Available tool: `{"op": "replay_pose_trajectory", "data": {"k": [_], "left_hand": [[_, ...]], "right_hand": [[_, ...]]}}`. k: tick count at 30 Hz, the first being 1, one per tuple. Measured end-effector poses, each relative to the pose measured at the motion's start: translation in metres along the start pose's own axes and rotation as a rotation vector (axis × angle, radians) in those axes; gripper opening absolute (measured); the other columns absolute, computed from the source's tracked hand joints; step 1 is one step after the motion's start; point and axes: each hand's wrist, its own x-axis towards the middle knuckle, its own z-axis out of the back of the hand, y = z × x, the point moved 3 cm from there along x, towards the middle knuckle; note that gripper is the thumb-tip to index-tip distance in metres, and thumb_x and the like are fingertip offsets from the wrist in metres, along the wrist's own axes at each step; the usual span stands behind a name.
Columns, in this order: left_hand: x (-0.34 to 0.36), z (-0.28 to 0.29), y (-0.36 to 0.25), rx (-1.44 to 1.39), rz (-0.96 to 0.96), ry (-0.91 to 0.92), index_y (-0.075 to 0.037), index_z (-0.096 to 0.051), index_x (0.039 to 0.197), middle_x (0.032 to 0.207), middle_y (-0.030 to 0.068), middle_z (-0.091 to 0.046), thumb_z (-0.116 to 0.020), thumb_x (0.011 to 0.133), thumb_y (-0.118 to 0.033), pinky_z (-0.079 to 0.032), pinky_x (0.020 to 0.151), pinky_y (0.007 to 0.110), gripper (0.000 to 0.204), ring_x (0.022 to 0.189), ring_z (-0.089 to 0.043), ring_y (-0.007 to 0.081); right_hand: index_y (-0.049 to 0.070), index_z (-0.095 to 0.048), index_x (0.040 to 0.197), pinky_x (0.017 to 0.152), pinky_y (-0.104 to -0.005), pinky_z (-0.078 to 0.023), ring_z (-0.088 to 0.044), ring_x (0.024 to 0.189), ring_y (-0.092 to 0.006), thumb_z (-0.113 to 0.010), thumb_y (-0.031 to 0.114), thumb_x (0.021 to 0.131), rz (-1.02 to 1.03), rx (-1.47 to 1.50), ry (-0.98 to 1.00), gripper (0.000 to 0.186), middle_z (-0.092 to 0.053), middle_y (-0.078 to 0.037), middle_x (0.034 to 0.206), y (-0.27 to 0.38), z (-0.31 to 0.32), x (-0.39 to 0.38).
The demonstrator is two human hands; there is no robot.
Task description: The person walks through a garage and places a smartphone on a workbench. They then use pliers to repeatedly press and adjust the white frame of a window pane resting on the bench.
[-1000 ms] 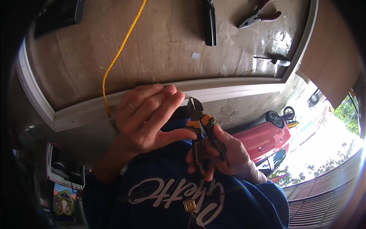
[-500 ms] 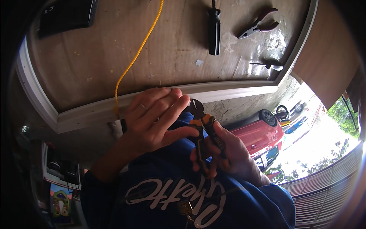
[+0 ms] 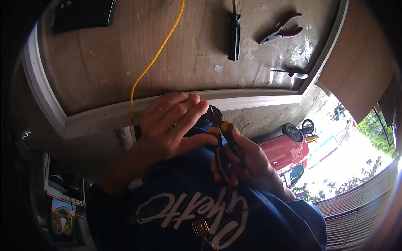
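My right hand [image 3: 255, 163] is wrapped round the black-and-orange handles of a pair of cutting pliers [image 3: 226, 126], whose dark rounded jaws point toward the table edge. Beside the jaws is my left hand [image 3: 167, 123], its fingers stretched out and slightly apart over the table's white rim. The left index fingertip is next to the jaws, and the thumb reaches to the upper part of one handle. Whether anything sits between the jaws cannot be made out. A yellow twisted rope [image 3: 155, 58] runs down the table to the rim, close to my left hand.
On the brown tabletop [image 3: 117, 71] lie a black-handled screwdriver [image 3: 234, 37], pliers with reddish handles [image 3: 281, 29], a small dark tool [image 3: 289, 72] and a black object [image 3: 83, 14]. A white raised rim [image 3: 255, 100] borders it. A red car [image 3: 284, 150] stands outside at the right.
Both hands and the pliers hold nearly the same place, the pliers slightly higher in the picture. The view has shifted a little, moving the rope and black object rightward.
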Motion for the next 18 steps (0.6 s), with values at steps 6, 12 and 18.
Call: {"op": "replay_pose_trajectory", "data": {"k": [6,12,18], "left_hand": [[-0.001,0.000,0.000,0.014,-0.038,0.000,0.001,-0.063,0.105,0.093,0.0094,-0.066,-0.068,0.073,-0.054,-0.049,0.077,0.035,0.064,0.091,-0.063,0.0250],[-0.005,-0.004,0.001,0.061,-0.090,-0.020,0.001,-0.062,0.109,0.095,0.0102,-0.065,-0.071,0.070,-0.054,-0.050,0.078,0.035,0.068,0.092,-0.063,0.0255],[-0.007,-0.008,-0.001,0.136,-0.135,-0.038,0.002,-0.062,0.108,0.096,0.0103,-0.066,-0.073,0.067,-0.055,-0.051,0.078,0.035,0.071,0.091,-0.063,0.0256]], "right_hand": [[-0.002,-0.049,0.111,0.039,-0.0251,-0.046,-0.064,0.060,-0.0235,-0.026,0.049,0.097,0.155,-0.104,0.071,0.057,-0.062,-0.019,0.078,-0.012,0.020,0.016],[-0.004,-0.054,0.092,0.042,-0.0247,-0.044,-0.062,0.057,-0.0214,-0.028,0.047,0.098,0.348,-0.217,0.139,0.057,-0.062,-0.018,0.073,-0.014,0.032,0.033],[-0.006,-0.054,0.084,0.041,-0.0245,-0.042,-0.062,0.057,-0.0216,-0.028,0.046,0.098,0.482,-0.364,0.201,0.060,-0.062,-0.020,0.072,-0.016,0.053,0.051]]}}
